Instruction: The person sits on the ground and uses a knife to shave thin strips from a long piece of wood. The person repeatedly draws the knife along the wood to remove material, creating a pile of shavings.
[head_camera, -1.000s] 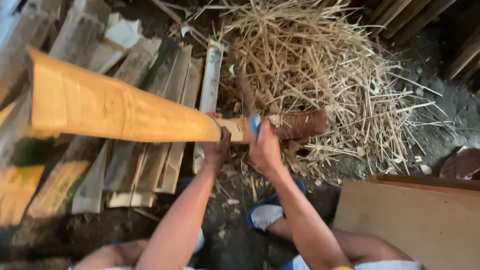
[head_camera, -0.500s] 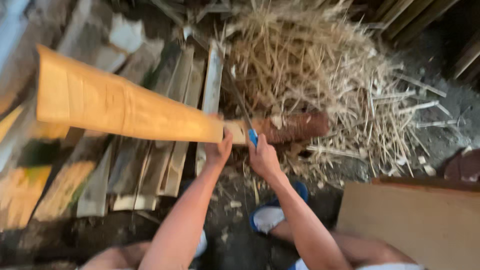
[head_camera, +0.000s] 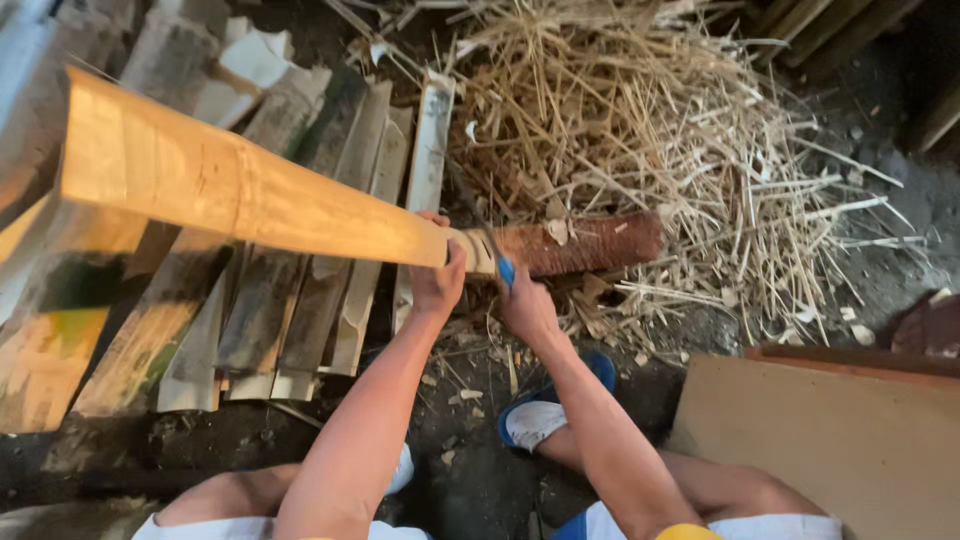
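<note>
Two hands work one bamboo slat (head_camera: 250, 195), which slants from upper left down onto the log (head_camera: 590, 243). Left hand (head_camera: 437, 280) grips the slat just left of the log; right hand (head_camera: 525, 305) clenches a blue-handled knife (head_camera: 490, 245) beside it. Judging by this, splitting is underway; the next move needs a steady slat and the blade kept off the fingers

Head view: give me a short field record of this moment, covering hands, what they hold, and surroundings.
left hand: grips the bamboo slat, which is raised and angled up to the left
right hand: holds a blue-handled knife, blade against the slat's end
support: reddish log under the slat's end
left of hands: split bamboo pieces lying side by side
behind: heap of bamboo shavings
right: flat board
</note>
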